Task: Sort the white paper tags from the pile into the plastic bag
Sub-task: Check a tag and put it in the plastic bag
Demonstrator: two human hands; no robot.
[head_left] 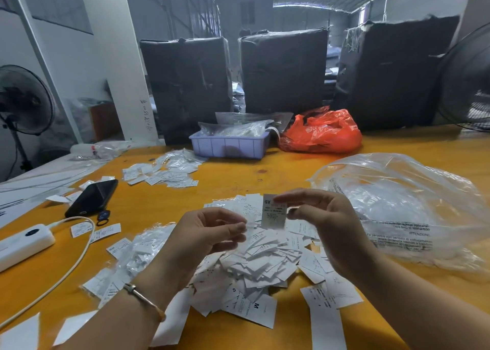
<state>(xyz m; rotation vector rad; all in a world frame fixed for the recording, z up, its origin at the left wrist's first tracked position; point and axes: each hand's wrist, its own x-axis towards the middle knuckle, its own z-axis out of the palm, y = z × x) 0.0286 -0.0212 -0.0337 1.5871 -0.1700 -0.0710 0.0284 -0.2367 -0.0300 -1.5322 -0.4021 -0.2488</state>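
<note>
Nearest the camera, the left wrist carries a thin bracelet (144, 298); both forearms reach from the near edge out over the pile (254, 265) of white tags, which lies loose on the orange worktop (238, 174) at near centre.

The right hand (328, 227) holds one tag (274, 212) upright above the pile, its grip pinched shut on the tag's right edge between thumb and forefinger. The printed face, marked "SX", is turned toward the camera, in my judgement so the size can be read before sorting.

The left hand (209, 233) is curled just left of the tag. Its fingertips are drawn together, apparently on a scrap of white or clear material; I cannot tell what it is.

The clear plastic bag (397, 206) lies slack on the worktop just right of the right hand, within short reach. Its opening cannot be made out.

A second spread of tags (161, 173) lies farther left, probably another size set apart. A phone (91, 198) and a power bank (25, 239) with cable (77, 257) occupy the left side. A tray (229, 144) and red bag (322, 133) stand at the far edge.

Judgement: inspection step in hand; most of the pile remains unsorted.
</note>
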